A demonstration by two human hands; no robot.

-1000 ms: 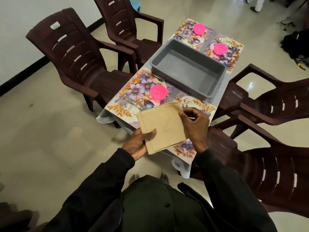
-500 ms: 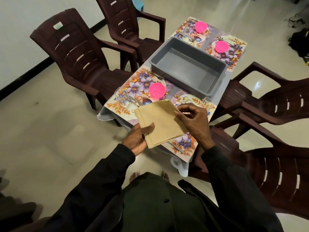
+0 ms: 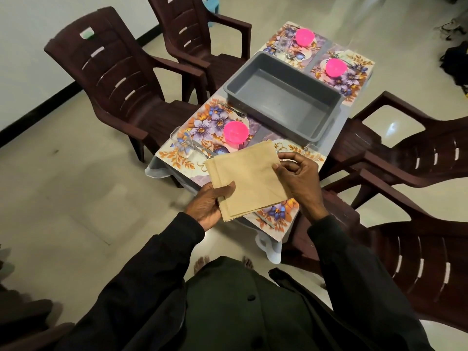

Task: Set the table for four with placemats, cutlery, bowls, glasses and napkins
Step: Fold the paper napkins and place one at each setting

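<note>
A stack of folded beige napkins hangs over the near end of the table, above the near right floral placemat. My left hand holds the stack at its lower left corner, thumb on top. My right hand pinches the top napkin's right edge. On the near left placemat sit a pink bowl, a fork, a clear glass and more cutlery. Two far placemats each carry a pink bowl, the right-hand bowl beside cutlery. The napkins hide most of the near right setting.
An empty grey tub fills the table's middle. Dark brown plastic chairs stand on both sides: two on the left, two on the right. A dark bag lies on the floor at far right. My bare feet show below the table's end.
The napkin stack and both hands have come down slightly nearer the table. My right fingers have shifted along the stack's right edge. The grips are unchanged.
</note>
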